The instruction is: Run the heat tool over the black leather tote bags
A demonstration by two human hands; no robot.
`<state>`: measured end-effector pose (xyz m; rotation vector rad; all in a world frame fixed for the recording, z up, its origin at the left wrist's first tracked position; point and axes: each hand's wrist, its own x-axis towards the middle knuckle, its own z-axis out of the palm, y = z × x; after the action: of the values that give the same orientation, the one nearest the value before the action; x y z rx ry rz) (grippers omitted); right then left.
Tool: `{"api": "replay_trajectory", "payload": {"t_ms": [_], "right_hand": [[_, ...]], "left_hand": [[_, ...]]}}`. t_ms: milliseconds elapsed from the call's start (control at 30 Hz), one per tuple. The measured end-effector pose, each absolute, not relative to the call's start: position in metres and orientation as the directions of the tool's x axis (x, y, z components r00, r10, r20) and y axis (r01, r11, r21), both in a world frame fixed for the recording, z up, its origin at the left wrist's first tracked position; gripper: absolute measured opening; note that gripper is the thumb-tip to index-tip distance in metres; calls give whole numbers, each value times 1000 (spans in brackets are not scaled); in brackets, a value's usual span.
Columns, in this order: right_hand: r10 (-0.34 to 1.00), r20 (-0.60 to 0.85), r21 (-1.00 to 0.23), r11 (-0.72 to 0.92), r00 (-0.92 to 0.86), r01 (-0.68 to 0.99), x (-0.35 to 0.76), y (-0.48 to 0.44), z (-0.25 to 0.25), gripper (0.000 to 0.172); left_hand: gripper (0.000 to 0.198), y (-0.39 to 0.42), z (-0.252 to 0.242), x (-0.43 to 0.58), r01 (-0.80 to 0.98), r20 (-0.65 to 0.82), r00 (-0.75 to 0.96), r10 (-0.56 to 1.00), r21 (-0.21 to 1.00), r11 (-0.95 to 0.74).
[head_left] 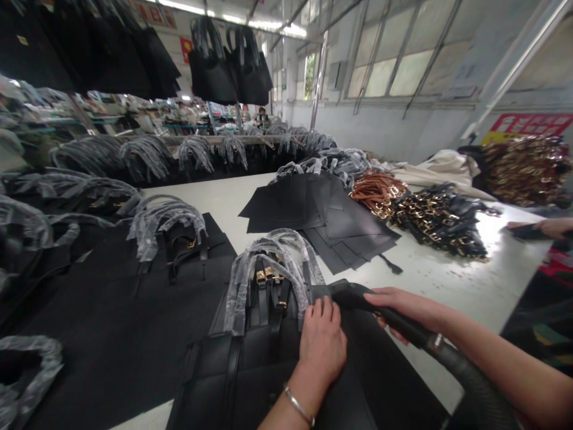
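A black handbag [264, 382] lies before me, its handles [286, 239] wrapped in clear plastic and gold-coloured buckles [265, 275] showing between them. My left hand [323, 340], with a bangle at the wrist, grips the bag's top edge near the right foot of the handles. The fingertips are partly hidden. My right hand [405, 307] is closed round a black vacuum hose nozzle [371, 301]. Its tip meets the bag's top edge, and I cannot tell whether it goes inside. The ribbed hose [474, 382] runs down to the lower right.
More black bags [111, 310] with wrapped handles cover the left side. Flat black panels [326, 209], brown straps [378, 191] and black buckled straps [441, 221] lie on the white table [206, 197]. Another person's hand [555, 227] is at the right edge. Bags [228, 65] hang overhead.
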<state>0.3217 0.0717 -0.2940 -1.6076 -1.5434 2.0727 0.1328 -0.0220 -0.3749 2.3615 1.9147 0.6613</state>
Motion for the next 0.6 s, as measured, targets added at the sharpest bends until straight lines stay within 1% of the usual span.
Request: {"api": "replay_trajectory", "payload": {"t_ms": [167, 300, 367, 500, 600], "right_hand": [[720, -583, -806, -454, -376, 381, 303, 86, -305, 32], [784, -543, -826, -434, -301, 359, 320, 91, -298, 35], [773, -562, -811, -444, -295, 382, 337, 87, -291, 35], [694, -637, -750, -459, -336, 476, 347, 82, -290, 38], [694, -628, -757, -440, -352, 483, 333, 92, -295, 36]], "left_hand": [[46, -22, -376, 133, 931, 302, 159, 940, 272, -245], [47, -23, -378, 134, 934, 303, 153, 941, 265, -237], [47, -23, -379, 134, 935, 301, 156, 941, 262, -239], [48, -23, -379, 135, 938, 300, 153, 942, 257, -234], [48, -23, -379, 135, 939, 302, 159, 940, 248, -238]]}}
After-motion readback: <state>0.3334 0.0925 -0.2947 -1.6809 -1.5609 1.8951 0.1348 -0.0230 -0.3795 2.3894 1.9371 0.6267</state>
